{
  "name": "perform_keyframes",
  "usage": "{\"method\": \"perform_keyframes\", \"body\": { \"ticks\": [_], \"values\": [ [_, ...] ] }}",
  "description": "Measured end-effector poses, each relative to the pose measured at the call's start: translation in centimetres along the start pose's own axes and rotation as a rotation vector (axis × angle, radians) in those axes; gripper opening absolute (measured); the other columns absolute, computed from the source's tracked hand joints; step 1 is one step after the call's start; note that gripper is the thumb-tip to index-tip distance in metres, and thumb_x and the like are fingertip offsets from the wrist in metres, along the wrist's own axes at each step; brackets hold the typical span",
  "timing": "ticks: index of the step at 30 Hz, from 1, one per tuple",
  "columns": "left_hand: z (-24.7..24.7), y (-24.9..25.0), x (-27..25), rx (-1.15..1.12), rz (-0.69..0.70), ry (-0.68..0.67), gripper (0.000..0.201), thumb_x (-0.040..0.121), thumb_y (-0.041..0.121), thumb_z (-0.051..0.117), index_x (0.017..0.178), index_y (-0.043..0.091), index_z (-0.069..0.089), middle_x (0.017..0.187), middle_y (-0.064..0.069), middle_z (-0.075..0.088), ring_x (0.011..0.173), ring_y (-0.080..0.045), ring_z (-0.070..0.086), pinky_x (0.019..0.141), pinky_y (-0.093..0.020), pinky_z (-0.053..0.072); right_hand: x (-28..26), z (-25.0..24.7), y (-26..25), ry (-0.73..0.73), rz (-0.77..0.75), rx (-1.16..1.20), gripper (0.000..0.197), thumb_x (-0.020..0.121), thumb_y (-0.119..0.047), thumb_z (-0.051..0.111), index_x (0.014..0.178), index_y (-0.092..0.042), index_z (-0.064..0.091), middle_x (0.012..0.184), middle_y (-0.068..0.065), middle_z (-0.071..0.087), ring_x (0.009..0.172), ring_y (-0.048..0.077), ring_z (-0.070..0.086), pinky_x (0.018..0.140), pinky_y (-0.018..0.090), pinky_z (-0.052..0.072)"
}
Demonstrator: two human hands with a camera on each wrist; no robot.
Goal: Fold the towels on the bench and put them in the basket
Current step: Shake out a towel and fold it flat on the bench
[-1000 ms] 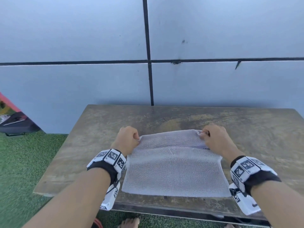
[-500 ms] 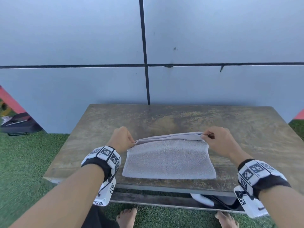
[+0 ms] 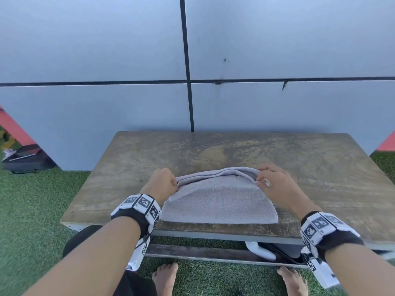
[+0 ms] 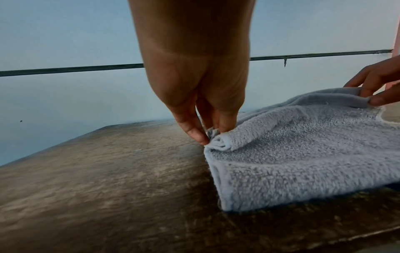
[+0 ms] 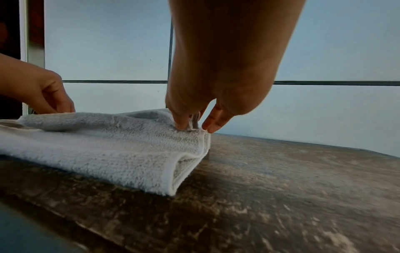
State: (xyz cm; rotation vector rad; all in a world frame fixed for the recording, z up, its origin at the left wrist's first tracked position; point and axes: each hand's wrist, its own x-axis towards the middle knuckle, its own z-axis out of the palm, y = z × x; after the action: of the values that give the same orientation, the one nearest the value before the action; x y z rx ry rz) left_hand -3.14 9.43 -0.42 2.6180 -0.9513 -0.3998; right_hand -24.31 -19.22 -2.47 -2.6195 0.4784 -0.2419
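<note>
A pale grey towel (image 3: 220, 201) lies folded on the worn wooden bench (image 3: 299, 167), near its front edge. My left hand (image 3: 163, 182) pinches the towel's far left corner (image 4: 216, 142) between thumb and fingers. My right hand (image 3: 271, 182) pinches the far right corner (image 5: 194, 130) the same way. The far edge is raised off the bench between the two hands and bows upward. The near fold rests flat on the wood. No basket shows in any view.
A grey panelled wall (image 3: 192, 60) stands right behind the bench. Green artificial turf (image 3: 32, 210) surrounds it. A dark bag (image 3: 25, 159) lies on the ground at the left. White and dark items (image 3: 263, 251) sit under the bench, and bare feet (image 3: 164, 276) stand before it.
Both hands have drawn closer together with the towel's far corners, and that edge now bows up higher. The head has pulled back, so more of the bench front and feet show.
</note>
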Motion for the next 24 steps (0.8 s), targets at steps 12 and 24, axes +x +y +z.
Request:
{"method": "perform_keyframes", "body": {
  "ticks": [12,24],
  "values": [
    [0.0,-1.8,1.3,-0.056,0.03,0.073,0.039,0.081,0.004,0.06,0.047,0.015,0.045,0.049,-0.004,0.031,0.046,-0.018,0.022,0.043,-0.021,0.024,1.5,0.4,-0.2,0.087,-0.006,0.025,0.011,0.096,-0.013,0.059,0.087,-0.019,0.058,0.075,-0.006,0.059,0.07,0.016,0.053,0.06,0.032,0.039],
    [-10.4,2.0,1.6,-0.109,0.165,0.319,0.016,0.089,0.016,0.068,0.077,0.008,0.076,0.08,-0.001,0.072,0.079,-0.017,0.066,0.073,-0.031,0.053,3.5,-7.7,-3.3,0.326,0.018,0.152,0.008,0.09,-0.01,0.067,0.086,-0.016,0.066,0.079,-0.003,0.067,0.077,0.02,0.063,0.076,0.031,0.052]
  ]
}}
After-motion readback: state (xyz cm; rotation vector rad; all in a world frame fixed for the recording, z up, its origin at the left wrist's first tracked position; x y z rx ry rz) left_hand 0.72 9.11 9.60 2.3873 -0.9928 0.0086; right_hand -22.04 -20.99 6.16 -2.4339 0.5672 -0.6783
